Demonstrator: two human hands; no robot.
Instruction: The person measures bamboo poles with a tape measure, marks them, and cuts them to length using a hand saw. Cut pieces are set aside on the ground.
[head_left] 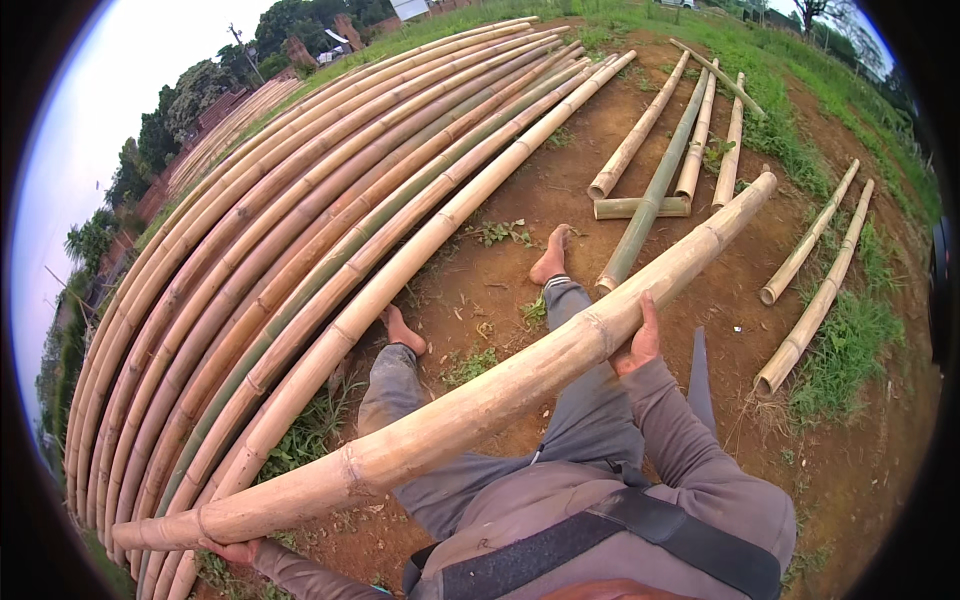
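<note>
A thick, pale tan bamboo pole (455,425) lies slantwise across my front, from the lower left up to the right. My right hand (640,340) grips it from below on the right half, thumb up along the near side and the other fingers hidden beneath. Near the pole's left end, my left hand (235,551) holds its underside; most of those fingers are out of sight. That left end overlaps the ends of a row of long bamboo poles (385,245) on the ground. Both knees and bare feet show beyond the held pole.
Shorter bamboo pieces (640,125) lie at the upper right, some against a crosswise bamboo piece (612,208). Two more bamboo lengths (822,290) rest on the right by the grass (850,360). A grey tapered strip (700,385) stands out beside my right arm. Bare brown soil (480,300) lies around my feet.
</note>
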